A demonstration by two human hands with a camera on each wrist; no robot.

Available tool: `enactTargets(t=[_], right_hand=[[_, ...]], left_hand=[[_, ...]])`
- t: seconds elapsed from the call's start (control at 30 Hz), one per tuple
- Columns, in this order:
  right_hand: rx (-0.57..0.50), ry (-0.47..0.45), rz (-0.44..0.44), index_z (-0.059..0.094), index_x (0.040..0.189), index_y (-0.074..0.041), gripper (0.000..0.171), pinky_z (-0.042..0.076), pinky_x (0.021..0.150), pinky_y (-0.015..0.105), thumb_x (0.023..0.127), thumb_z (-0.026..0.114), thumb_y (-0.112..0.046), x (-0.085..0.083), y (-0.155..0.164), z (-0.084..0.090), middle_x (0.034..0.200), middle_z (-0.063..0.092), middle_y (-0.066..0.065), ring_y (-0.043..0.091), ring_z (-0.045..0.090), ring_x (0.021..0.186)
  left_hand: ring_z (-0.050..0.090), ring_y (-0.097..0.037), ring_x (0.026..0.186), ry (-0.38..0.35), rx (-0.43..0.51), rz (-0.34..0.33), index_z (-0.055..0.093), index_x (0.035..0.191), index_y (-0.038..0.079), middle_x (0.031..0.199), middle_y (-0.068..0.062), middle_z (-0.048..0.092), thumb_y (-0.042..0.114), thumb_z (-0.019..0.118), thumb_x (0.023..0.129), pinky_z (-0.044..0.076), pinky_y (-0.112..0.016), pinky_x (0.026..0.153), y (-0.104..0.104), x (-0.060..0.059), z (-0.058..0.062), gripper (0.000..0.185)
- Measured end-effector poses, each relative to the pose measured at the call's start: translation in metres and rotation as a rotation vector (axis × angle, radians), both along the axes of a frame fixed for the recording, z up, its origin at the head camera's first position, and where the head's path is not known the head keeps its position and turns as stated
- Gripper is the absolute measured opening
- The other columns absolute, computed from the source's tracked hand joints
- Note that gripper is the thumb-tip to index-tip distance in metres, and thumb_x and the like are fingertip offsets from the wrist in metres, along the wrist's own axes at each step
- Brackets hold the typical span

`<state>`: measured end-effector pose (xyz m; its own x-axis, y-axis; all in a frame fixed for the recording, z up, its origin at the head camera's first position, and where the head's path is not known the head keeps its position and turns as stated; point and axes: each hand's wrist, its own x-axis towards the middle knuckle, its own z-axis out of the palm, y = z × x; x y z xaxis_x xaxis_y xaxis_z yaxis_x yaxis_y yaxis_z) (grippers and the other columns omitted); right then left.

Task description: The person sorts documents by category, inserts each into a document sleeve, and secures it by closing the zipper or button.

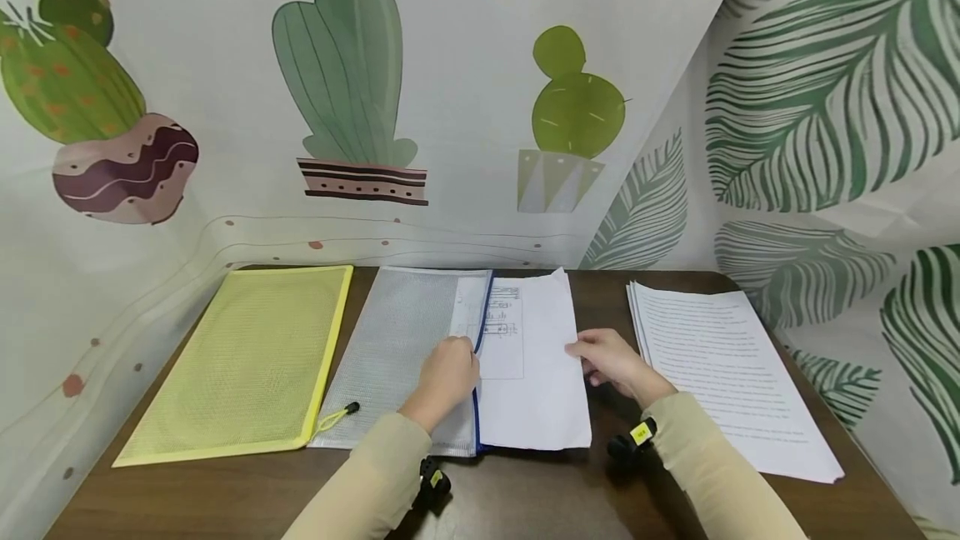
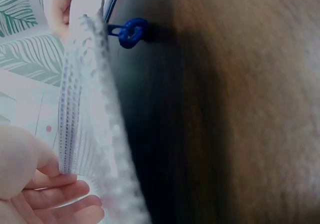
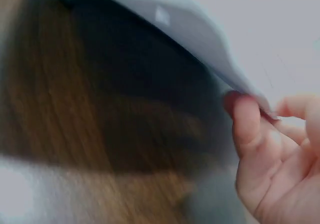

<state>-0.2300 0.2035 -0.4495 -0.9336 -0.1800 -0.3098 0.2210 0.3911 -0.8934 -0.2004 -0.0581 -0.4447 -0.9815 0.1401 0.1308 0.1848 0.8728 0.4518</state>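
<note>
1. Right now my left hand [image 1: 447,377] pinches the open zip edge of the grey mesh pouch [image 1: 397,348] and lifts it off the table [image 1: 525,490]. The left wrist view shows the mesh raised between thumb and fingers, with the blue zipper pull [image 2: 129,33] hanging at the far end.
2. My right hand [image 1: 611,361] grips the right edge of the white sheets [image 1: 536,373] between thumb and fingertips. The right wrist view shows that edge lifted clear of the wood.
3. Those sheets lie half inside the pouch mouth, with the printed part just past the blue zip line and the rest out on the table.
4. I judge the likeliest trouble to be the leading corners snagging on the mesh or zip teeth, which would buckle the paper.
5. If my left pinch slackens, the mouth could close on the sheets and crease them.
6. A yellow pouch [image 1: 247,357] lies to the left and a paper stack [image 1: 731,373] to the right, both well apart from my hands. A careless sweep of my right sleeve might still shift that stack.
</note>
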Motion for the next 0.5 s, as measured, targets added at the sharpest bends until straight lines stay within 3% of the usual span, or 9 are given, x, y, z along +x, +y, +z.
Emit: enactTargets(t=[0.2, 0.5], right_hand=[[-0.024, -0.019, 0.063, 0.057, 0.092, 0.003, 0.019, 0.039, 0.043, 0.02, 0.09, 0.06, -0.016, 0.0053, 0.0058, -0.0036, 0.055, 0.054, -0.002, 0.008, 0.051, 0.048], [-0.11, -0.009, 0.064, 0.056, 0.085, -0.002, 0.016, 0.039, 0.045, 0.019, 0.09, 0.059, -0.017, 0.0085, 0.0014, -0.0094, 0.057, 0.055, -0.004, 0.006, 0.053, 0.051]], left_hand=[[0.051, -0.017, 0.056, 0.003, 0.009, 0.021, 0.062, 0.074, 0.001, 0.07, -0.011, 0.062, 0.005, 0.055, 0.086, 0.042, -0.028, 0.049, 0.0016, 0.0, 0.0023, 0.014], [0.047, -0.014, 0.053, -0.01, 0.006, 0.026, 0.064, 0.077, 0.0, 0.069, -0.011, 0.061, 0.007, 0.055, 0.087, 0.039, -0.026, 0.047, 0.0052, 0.0009, 0.0027, 0.015]])
